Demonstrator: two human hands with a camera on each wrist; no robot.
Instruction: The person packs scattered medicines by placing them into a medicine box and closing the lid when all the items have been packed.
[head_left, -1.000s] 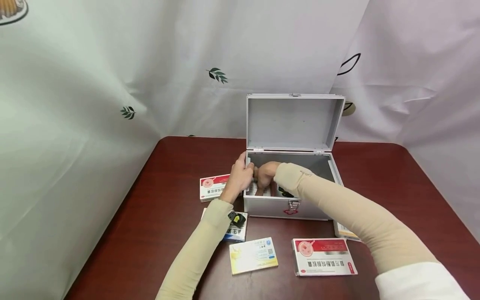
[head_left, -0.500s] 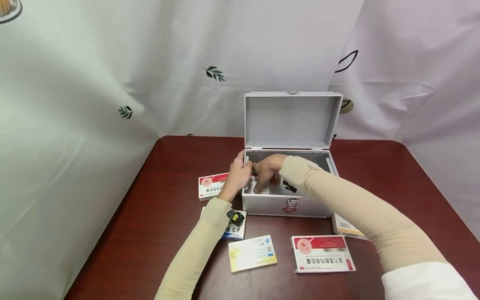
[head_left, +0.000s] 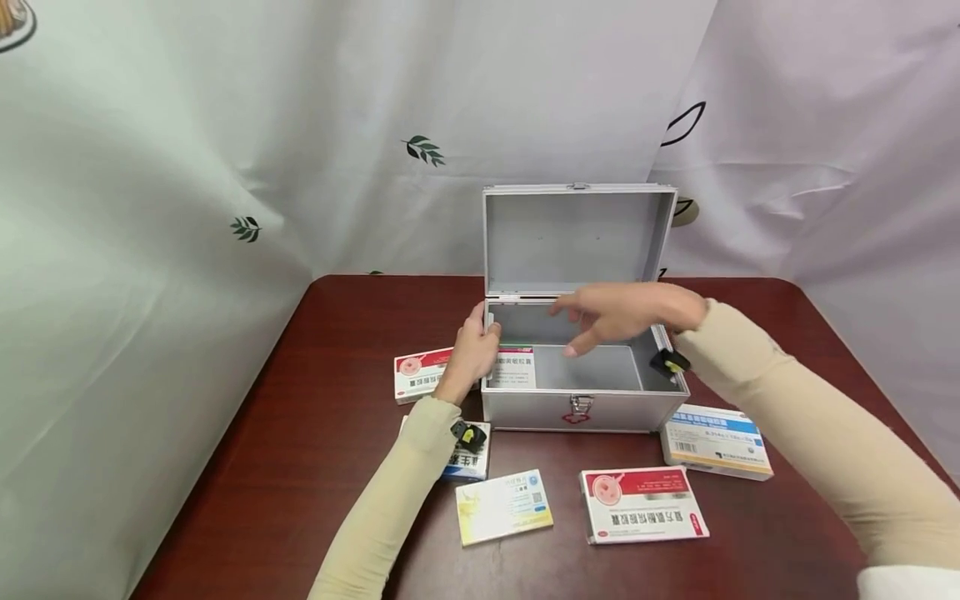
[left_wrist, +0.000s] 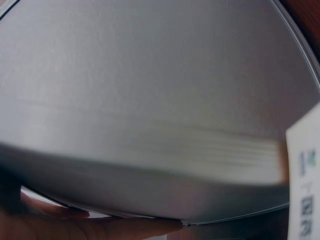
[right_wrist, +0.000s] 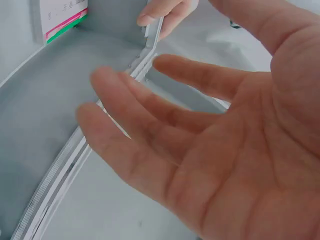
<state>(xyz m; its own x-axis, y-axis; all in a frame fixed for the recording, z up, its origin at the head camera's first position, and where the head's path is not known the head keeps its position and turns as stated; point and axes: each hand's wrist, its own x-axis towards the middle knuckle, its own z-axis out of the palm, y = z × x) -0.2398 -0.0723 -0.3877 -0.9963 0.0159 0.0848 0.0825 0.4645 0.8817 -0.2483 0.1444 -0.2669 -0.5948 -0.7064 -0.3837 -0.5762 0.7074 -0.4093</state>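
A silver metal case (head_left: 528,410) stands on the dark red table with its lid raised. My left hand (head_left: 468,354) grips the case's left rim, thumb on the inner side and fingers outside. Inside, at the left end, lies a white medicine box (head_left: 514,370) with a green and pink edge, also visible in the right wrist view. My right hand (head_left: 618,310) hovers over the case's right part, holding nothing. Its fingers spread loosely in the right wrist view, palm showing. The left wrist view is mostly filled by the case's outer wall (left_wrist: 150,75).
Several medicine boxes lie around the case: a red and white box (head_left: 423,375) at left, a blue and white one (head_left: 468,467) partly under the left wrist, a yellow and white one (head_left: 504,507), another red and white one (head_left: 643,505) in front, and a blue and orange one (head_left: 716,442) at right.
My right hand has risen out of the case and moved right, leaving the medicine box inside in view. The left hand stays on the rim.
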